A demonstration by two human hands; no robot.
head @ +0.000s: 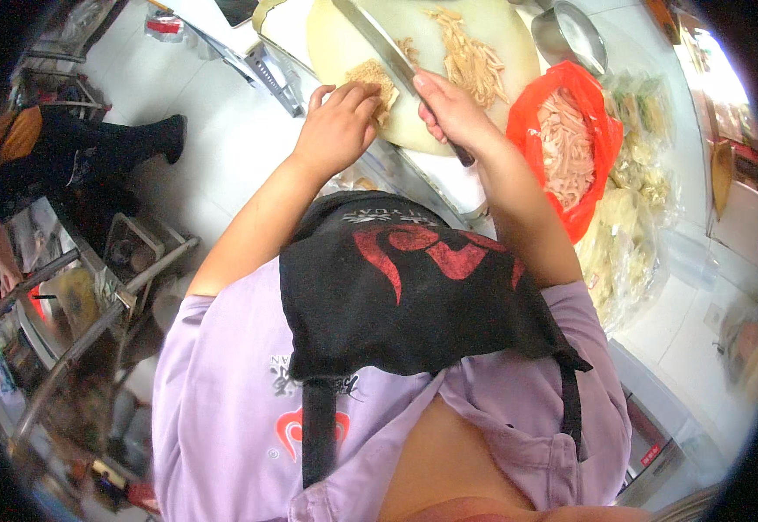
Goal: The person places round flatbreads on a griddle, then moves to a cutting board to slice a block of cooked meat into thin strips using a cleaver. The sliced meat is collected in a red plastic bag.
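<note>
My right hand point(452, 112) grips the handle of a large kitchen knife point(379, 39), whose long blade points up and left over a round, pale cutting board point(516, 39). On the board's near left part, my left hand point(343, 117) rests its fingertips on a piece of tan, honeycomb-textured food point(371, 75), perhaps tripe. The blade is just right of that piece. A pile of pale tan cut strips point(473, 65) lies right of the knife, with a few small bits beside the blade. The fingers of my left hand are bent, partly covering the piece.
A red plastic bag point(529, 121) of pale strips point(568, 150) stands right of the board, beside clear bags of food point(620, 254). Behind it is a round metal container point(568, 38). A metal grater point(271, 75) is at left. Another person's dark-clad leg point(124, 140) shows farther left.
</note>
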